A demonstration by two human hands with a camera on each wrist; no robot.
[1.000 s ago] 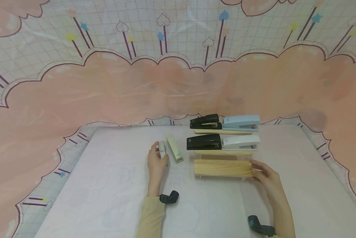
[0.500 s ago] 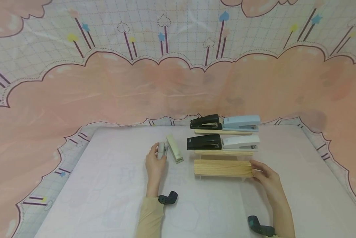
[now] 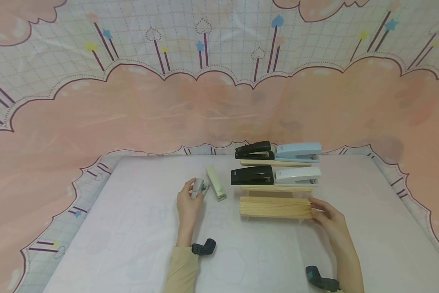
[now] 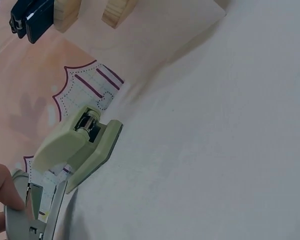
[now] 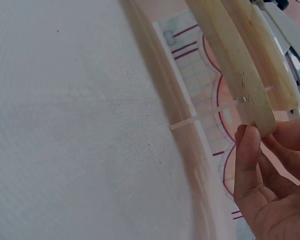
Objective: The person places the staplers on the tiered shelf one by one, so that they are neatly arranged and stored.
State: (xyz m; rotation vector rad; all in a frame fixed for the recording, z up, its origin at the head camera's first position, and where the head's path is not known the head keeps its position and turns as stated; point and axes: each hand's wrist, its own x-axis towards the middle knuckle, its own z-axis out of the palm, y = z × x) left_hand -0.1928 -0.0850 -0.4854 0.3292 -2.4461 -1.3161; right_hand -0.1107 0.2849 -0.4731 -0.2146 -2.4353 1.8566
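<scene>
Left hand (image 3: 187, 204) pinches the grey stapler (image 3: 197, 187), now turned clockwise and shifted toward 7 o'clock; green stapler (image 3: 216, 183) sits at its 2 o'clock. Looks like regripping. Right hand (image 3: 330, 221) unchanged, pinching front wooden tier (image 3: 272, 206) at its 3 o'clock end.

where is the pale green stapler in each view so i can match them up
Head: pale green stapler just below centre, right of the left hand.
Left wrist: left side, slightly below middle.
Right wrist: not in it.
Shared landmark: the wooden stand, in all three.
</scene>
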